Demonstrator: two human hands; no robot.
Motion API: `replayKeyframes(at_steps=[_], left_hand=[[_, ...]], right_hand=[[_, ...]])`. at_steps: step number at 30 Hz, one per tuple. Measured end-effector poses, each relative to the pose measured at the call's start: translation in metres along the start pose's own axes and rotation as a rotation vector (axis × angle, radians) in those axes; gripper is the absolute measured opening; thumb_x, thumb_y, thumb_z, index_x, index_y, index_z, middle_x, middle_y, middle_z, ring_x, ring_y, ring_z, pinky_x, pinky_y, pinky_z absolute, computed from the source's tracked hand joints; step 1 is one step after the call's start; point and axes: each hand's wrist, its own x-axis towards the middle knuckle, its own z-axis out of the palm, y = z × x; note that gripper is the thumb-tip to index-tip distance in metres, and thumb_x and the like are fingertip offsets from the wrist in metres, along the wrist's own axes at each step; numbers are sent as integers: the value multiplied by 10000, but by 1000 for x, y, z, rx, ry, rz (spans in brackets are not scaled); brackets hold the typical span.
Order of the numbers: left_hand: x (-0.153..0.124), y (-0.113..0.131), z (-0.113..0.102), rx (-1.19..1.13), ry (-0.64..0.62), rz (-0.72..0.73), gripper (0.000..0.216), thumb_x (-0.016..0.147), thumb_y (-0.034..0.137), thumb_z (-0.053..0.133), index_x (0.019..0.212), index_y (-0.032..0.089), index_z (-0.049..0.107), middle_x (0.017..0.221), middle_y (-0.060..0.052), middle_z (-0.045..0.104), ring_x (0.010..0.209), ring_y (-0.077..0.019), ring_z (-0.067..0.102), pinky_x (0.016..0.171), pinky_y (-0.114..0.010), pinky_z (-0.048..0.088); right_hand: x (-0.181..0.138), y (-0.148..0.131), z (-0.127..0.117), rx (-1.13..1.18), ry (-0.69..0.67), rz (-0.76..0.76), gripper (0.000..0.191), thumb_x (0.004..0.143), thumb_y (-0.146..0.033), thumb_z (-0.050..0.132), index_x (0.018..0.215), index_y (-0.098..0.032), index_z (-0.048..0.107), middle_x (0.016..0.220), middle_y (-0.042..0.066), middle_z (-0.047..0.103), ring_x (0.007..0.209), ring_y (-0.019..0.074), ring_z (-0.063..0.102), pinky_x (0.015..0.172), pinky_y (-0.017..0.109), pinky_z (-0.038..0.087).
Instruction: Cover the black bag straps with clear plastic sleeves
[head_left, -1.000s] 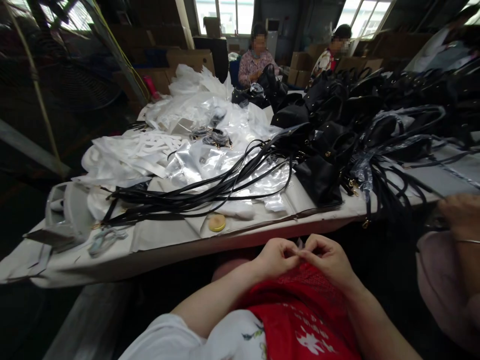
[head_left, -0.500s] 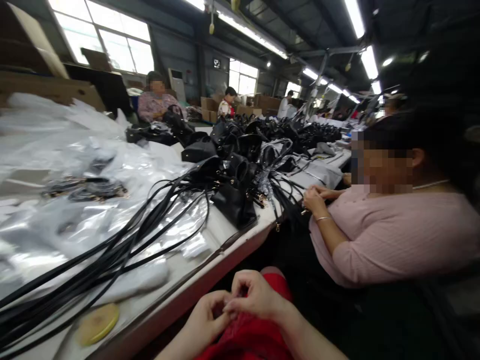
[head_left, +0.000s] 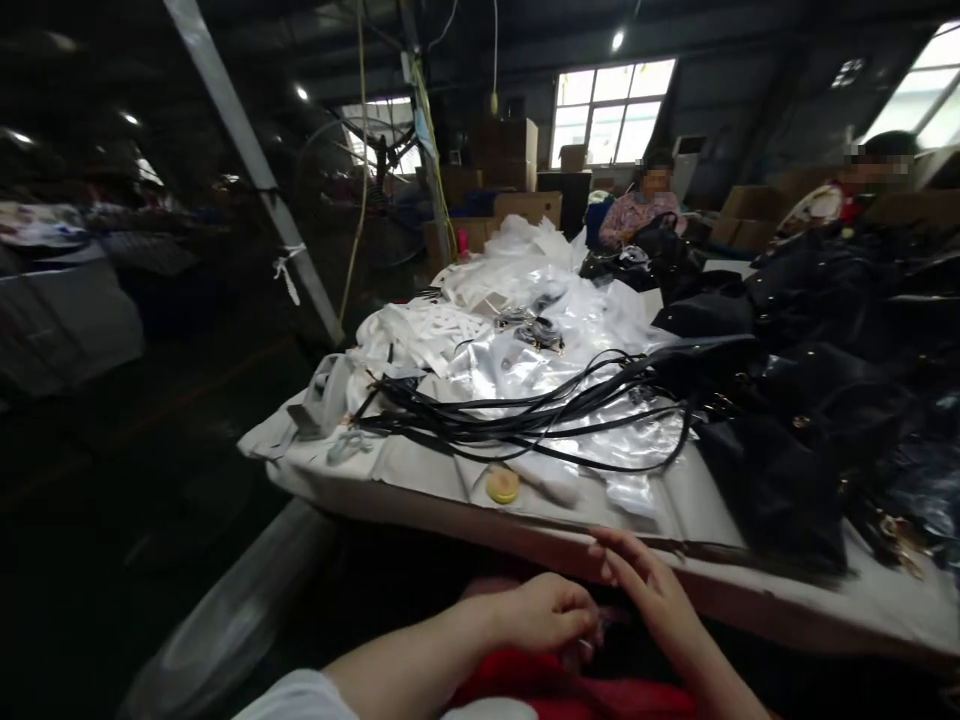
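Observation:
Above the red cloth (head_left: 517,675) on my lap, my left hand (head_left: 551,612) is closed, fingers curled in. A small pale or clear bit shows at its fingertips, too small to name. My right hand (head_left: 651,588) is raised beside it, apart from it, fingers stretched out and holding nothing, near the table's front edge (head_left: 480,520). On the table beyond lie a bundle of long black straps (head_left: 487,425) and a round yellow tin or disc (head_left: 502,485). Black bags (head_left: 772,480) are piled to the right, with gold-coloured metal fittings (head_left: 904,540) at the front.
Clear plastic bags (head_left: 592,325) form a heap behind the straps, with white strips (head_left: 420,335) to their left. A slanted metal post (head_left: 255,170) stands at the left. Across the table sits a person in a patterned top (head_left: 637,215); another person (head_left: 832,205) is farther right.
My view has swung left, so the neighbour in pink is out of sight. My hands, together before, have separated; the right one has lifted and its fingers have straightened.

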Motion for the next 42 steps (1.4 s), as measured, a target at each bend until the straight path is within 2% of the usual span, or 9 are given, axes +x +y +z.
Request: replayKeyframes(at_steps=[5, 8, 13, 18, 25, 29, 34, 38, 42], left_hand=[[-38, 12, -35, 567, 688, 341, 268, 935, 273, 435, 875, 157, 669, 858, -92, 685, 800, -182, 617, 779, -293, 473], [-60, 17, -55, 586, 934, 390, 281, 945, 250, 408, 872, 154, 662, 812, -94, 683, 781, -183, 626, 758, -282, 469], [-75, 3, -64, 515, 990, 419, 284, 946, 258, 418, 833, 159, 659, 738, -69, 673, 684, -148, 620, 660, -236, 452], [-75, -9, -57, 538, 932, 461, 251, 929, 240, 431, 858, 156, 657, 747, -70, 676, 694, -154, 630, 677, -244, 475], [-78, 4, -84, 725, 1221, 416, 212, 880, 192, 506, 993, 162, 683, 1329, -143, 560, 1228, -252, 529, 1072, -417, 422], [-74, -2, -130, 976, 1122, 137, 181, 870, 166, 536, 835, 139, 712, 1350, -149, 562, 1327, -304, 446, 1194, -547, 230], [-82, 7, -164, 1116, 982, 96, 226, 871, 90, 505, 769, 156, 695, 880, -75, 677, 1007, -222, 616, 1202, -542, 219], [-104, 52, -136, 791, 967, 390, 241, 910, 144, 451, 814, 170, 670, 903, -72, 648, 871, -179, 622, 966, -383, 501], [-112, 89, -81, 499, 603, 569, 262, 931, 313, 465, 838, 223, 693, 978, -83, 666, 939, -209, 638, 841, -333, 548]], right_hand=[[49, -6, 50, 278, -105, 110, 556, 771, -615, 708, 1136, -196, 673, 829, 46, 704, 611, 146, 606, 562, 261, 513], [79, -8, 77, 508, -118, 241, 530, 771, -555, 743, 1150, -205, 627, 800, 34, 715, 616, 155, 641, 552, 250, 539], [124, -23, 113, 747, -141, 430, 207, 836, -335, 731, 945, -196, 623, 854, 46, 733, 645, 131, 673, 551, 199, 584], [141, -41, 130, 817, -95, 455, 132, 827, -156, 726, 800, -196, 603, 584, -40, 587, 451, 72, 552, 408, 126, 510], [141, -55, 130, 704, -40, 588, 82, 942, -112, 544, 902, -149, 605, 801, 75, 716, 566, 111, 673, 465, 147, 575], [130, -64, 129, 735, -120, 601, 50, 930, -131, 576, 909, -140, 620, 845, 83, 724, 567, 98, 672, 512, 138, 583], [105, -69, 126, 716, -126, 472, 110, 792, -141, 748, 894, -136, 705, 704, 29, 694, 536, 87, 620, 480, 139, 532], [76, -75, 120, 602, -184, 293, 325, 738, -362, 830, 966, -144, 754, 935, 78, 740, 808, 148, 681, 665, 191, 535], [35, -97, 108, 601, -314, 58, 445, 801, -468, 758, 1158, -206, 717, 1231, 89, 678, 1093, 222, 630, 891, 303, 494]])
